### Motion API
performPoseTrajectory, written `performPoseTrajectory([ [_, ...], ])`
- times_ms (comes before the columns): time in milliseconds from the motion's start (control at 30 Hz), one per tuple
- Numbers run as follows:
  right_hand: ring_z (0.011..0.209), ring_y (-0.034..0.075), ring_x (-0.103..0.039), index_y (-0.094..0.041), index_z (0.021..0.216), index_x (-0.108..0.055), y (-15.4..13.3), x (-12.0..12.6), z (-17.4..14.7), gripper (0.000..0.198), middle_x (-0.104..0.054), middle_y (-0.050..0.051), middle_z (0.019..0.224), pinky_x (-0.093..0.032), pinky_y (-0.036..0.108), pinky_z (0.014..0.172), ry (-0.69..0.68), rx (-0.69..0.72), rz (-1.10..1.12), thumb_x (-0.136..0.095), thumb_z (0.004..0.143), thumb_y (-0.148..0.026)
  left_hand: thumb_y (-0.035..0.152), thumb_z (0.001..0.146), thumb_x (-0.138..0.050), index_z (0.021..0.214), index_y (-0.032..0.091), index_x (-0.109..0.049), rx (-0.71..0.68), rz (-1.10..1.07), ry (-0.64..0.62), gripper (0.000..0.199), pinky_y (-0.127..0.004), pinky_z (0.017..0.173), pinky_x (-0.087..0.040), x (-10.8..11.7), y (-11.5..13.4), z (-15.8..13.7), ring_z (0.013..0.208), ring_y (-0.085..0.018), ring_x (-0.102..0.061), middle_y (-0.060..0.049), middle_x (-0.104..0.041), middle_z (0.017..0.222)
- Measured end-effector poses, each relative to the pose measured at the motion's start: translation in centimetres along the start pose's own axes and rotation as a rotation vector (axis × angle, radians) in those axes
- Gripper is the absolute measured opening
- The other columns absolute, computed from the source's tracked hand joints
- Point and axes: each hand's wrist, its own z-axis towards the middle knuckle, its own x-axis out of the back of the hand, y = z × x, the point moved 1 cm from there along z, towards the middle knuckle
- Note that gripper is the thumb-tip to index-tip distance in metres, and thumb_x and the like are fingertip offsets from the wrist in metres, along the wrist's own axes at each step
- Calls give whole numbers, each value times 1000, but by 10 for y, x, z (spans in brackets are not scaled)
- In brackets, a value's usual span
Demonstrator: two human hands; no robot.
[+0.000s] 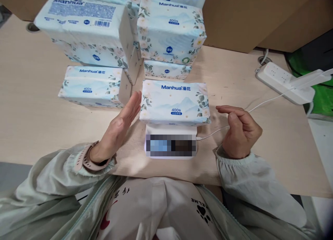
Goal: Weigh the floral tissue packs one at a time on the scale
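A Manhua tissue pack (174, 102) lies on a small white scale (171, 143) near the desk's front edge. My left hand (122, 123) is flat with straight fingers, its fingertips at the pack's left end; contact is unclear. My right hand (240, 130) hovers to the right of the pack with fingers loosely curled, holding nothing, just above the scale's white cable (262, 103).
Several more tissue packs (93, 85) are stacked at the back, some two high (170, 32). A white power strip (284, 82) lies at the right on the wooden desk (33, 104). Brown cardboard (239, 18) stands behind.
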Motion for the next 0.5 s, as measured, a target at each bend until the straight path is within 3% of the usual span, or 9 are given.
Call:
performPoseTrajectory([
  [133,109,27,-80,-33,109,-86,-2,1,-1,20,-86,3,109,-65,52,104,-78,11,-28,-68,104,-37,66,112,-39,174,44,-37,-33,20,51,66,-52,148,-9,-2,-3,-1,178,-30,-6,16,-22,186],
  [200,125,28,-77,-37,130,-82,-6,-1,-1,30,-84,3,130,-63,53,112,-240,-1,-38,-66,105,-42,66,111,-45,175,44,-36,-35,-2,37,69,-52,148,-10,-4,-6,0,178,-30,-7,14,-22,186],
  [333,155,28,-60,-46,168,-46,-36,-9,5,61,-60,-4,168,-54,54,129,-692,-12,-5,-60,108,-46,63,108,-54,173,39,-41,-52,-19,17,70,-53,148,-9,-9,-8,0,177,-33,-13,6,-32,185],
  [400,166,29,-45,-50,172,-34,-60,-16,13,69,-46,-9,178,-43,55,138,-805,40,20,-60,108,-47,61,103,-66,167,35,-52,-170,0,97,71,-54,148,-10,-7,-2,0,176,-34,-18,1,-44,179],
  [500,175,30,-27,-46,174,-31,-96,-40,30,75,-34,-10,184,-26,54,146,-839,123,83,-62,106,-51,64,93,-81,153,35,-64,-302,-54,368,69,-54,148,-15,11,16,1,176,-34,-20,1,-58,169],
])
